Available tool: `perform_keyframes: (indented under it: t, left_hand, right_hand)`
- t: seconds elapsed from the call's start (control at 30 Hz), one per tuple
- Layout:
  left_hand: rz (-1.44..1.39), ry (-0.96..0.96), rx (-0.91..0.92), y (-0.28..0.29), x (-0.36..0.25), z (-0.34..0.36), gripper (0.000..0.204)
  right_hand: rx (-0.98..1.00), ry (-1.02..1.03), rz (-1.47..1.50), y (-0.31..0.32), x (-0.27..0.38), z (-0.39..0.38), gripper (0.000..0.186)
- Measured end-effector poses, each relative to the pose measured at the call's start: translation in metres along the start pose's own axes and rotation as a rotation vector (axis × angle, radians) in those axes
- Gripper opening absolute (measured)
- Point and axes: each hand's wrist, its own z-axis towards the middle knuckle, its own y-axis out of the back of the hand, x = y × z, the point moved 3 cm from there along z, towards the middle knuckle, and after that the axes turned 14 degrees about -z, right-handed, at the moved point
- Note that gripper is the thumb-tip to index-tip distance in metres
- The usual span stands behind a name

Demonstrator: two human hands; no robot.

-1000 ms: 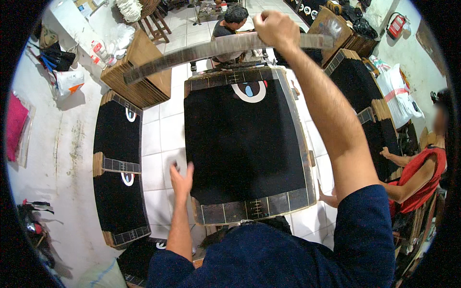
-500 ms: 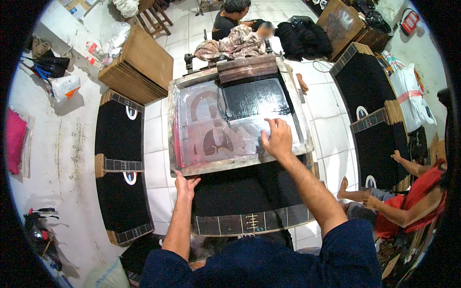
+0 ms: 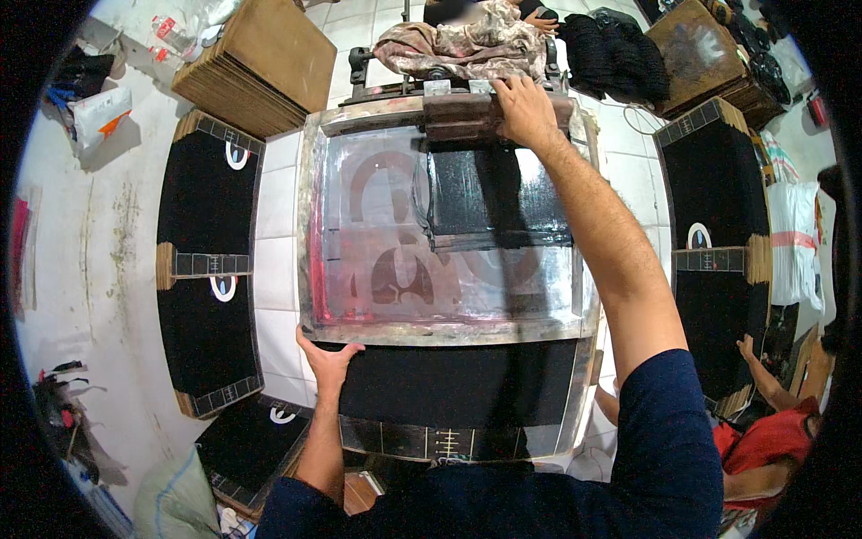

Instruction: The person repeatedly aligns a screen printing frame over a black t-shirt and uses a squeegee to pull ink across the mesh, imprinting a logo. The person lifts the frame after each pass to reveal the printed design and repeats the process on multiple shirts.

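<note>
A screen-printing frame [image 3: 449, 334] lies over a board covered in black cloth [image 3: 467, 382]. Pale curved shapes show in its mesh, and wet black ink [image 3: 458, 198] covers the upper right part. My left hand [image 3: 328, 364] grips the near left corner of the frame, one digit at the side and one along the near edge; the rest of its fingers are partly hidden under it. At the far side, my right hand [image 3: 530, 112] is closed over the top of a brown wooden squeegee [image 3: 458, 117]. The squeegee's blade edge is hard to make out.
Boards with black cloth [image 3: 211, 341] stand stacked at the left, others [image 3: 718, 296] at the right. Brown board stacks [image 3: 260, 63] rise behind. A stained cloth [image 3: 458, 49] lies beyond the frame. A person in red [image 3: 772, 440] sits at the right; another person's hand [image 3: 541, 20] shows at the far side.
My right hand has moved from above the mesh to the far side and taken hold of the squeegee. My left hand stays at the frame's corner. The view has shifted, and the frame appears straighter.
</note>
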Motion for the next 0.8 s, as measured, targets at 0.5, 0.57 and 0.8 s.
perform_keyframes:
  t: [0.5,0.57,0.8]
  left_hand:
    - [0.065,-0.065,-0.079,-0.012,0.003,-0.007,0.155]
    - [0.114,-0.045,-0.084,-0.011,0.006,-0.008,0.155]
    - [0.165,-0.135,-0.104,-0.014,0.013,-0.008,0.157]
  right_hand:
    - [-0.204,-0.056,0.061,-0.014,0.009,-0.017,0.032]
    - [-0.232,-0.027,0.054,-0.014,0.011,-0.026,0.031]
    - [-0.125,-0.056,0.002,0.011,0.054,-0.144,0.035]
